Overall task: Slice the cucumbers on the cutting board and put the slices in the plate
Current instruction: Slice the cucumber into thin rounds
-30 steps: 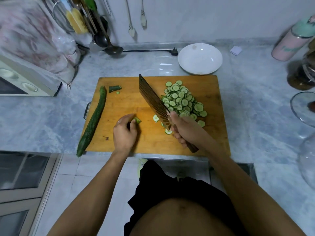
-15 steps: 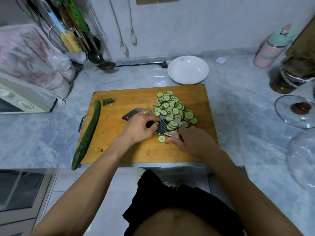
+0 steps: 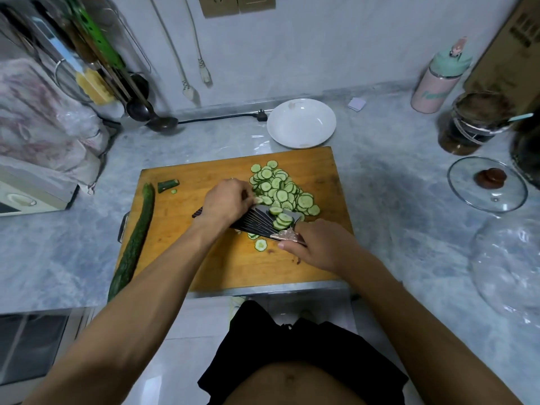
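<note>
A wooden cutting board (image 3: 204, 258) lies on the counter with a heap of cucumber slices (image 3: 280, 188) on its far right part. My right hand (image 3: 318, 247) grips the handle of a dark cleaver (image 3: 257, 220), whose blade lies flat over the board with a few slices on it. My left hand (image 3: 226, 201) is over the blade, its curled fingers touching the slices at the heap's edge. A whole cucumber (image 3: 134, 244) lies along the board's left edge, a cut end piece (image 3: 168, 185) beside its tip. The white plate (image 3: 301, 124) stands empty behind the board.
A ladle (image 3: 160, 122) and a power plug (image 3: 261, 115) lie at the back. A pink bottle (image 3: 438, 80), a dark glass jar (image 3: 473, 124) and a glass lid (image 3: 488, 185) stand on the right. A cloth-covered appliance (image 3: 32, 185) sits at the left.
The cleaver went from upright to lying flat by the heap. My left hand left the cucumber stub, moved right onto the blade and slid slices onto it.
</note>
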A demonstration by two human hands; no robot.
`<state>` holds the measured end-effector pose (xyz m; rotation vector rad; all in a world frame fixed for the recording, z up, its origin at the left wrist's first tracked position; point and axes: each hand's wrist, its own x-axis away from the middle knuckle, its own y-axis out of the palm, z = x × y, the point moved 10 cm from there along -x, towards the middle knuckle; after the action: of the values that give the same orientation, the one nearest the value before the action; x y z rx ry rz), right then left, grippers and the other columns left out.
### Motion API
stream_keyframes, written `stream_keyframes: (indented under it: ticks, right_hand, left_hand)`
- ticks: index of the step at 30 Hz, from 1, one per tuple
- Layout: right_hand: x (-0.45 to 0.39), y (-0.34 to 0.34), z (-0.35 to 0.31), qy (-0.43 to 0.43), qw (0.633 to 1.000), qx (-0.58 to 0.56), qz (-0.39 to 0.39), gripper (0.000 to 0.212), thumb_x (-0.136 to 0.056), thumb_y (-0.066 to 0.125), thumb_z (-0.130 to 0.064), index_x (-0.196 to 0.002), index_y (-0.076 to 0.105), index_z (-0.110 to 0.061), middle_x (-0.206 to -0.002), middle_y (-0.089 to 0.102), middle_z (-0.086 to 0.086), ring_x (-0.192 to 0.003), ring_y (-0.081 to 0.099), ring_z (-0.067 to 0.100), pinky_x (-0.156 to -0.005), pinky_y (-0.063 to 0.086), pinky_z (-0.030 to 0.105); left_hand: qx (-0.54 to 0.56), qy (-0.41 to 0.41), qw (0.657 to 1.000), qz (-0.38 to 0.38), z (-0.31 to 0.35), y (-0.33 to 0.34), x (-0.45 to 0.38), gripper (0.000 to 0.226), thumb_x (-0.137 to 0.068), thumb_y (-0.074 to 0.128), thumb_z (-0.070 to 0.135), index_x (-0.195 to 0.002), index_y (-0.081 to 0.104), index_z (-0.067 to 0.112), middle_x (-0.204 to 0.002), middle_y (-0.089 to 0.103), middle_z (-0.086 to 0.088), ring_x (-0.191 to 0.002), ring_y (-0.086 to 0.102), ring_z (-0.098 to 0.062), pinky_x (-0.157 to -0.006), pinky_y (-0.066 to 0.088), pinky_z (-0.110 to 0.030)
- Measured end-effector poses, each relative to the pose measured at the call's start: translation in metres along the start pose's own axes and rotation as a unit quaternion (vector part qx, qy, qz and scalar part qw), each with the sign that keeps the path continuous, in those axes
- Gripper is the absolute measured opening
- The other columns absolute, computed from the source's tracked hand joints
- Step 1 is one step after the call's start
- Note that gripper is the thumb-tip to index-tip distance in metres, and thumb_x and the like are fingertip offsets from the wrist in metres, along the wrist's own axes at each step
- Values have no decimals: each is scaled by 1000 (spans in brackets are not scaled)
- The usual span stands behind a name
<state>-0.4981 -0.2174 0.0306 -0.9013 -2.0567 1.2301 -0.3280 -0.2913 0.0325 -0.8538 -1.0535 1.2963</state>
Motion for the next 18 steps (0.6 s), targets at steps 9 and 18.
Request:
stream_keyframes:
  ticks: [9, 18]
  right_hand:
    - [-9, -4, 6, -29, 1000, 0, 2, 51, -96, 48, -61, -81, 56, -13, -68, 57, -2, -57, 49, 13, -54, 39, 31]
    - [-11, -3, -1, -38, 999, 1, -6, 53, -94, 46, -63, -79, 56, -13, -72, 61, 1, -62, 55, 18, -57, 45, 34]
  left_hand:
    - [145, 125, 966, -176, 53, 22, 12, 36, -72, 87, 32, -105, 76, 25, -96, 66, 10, -89, 61, -6, -79, 47, -19]
    - [90, 96, 991, -26, 37, 11, -8, 13, -90, 69, 6, -94, 77, 16, -97, 73, 4, -92, 66, -14, -85, 51, -28]
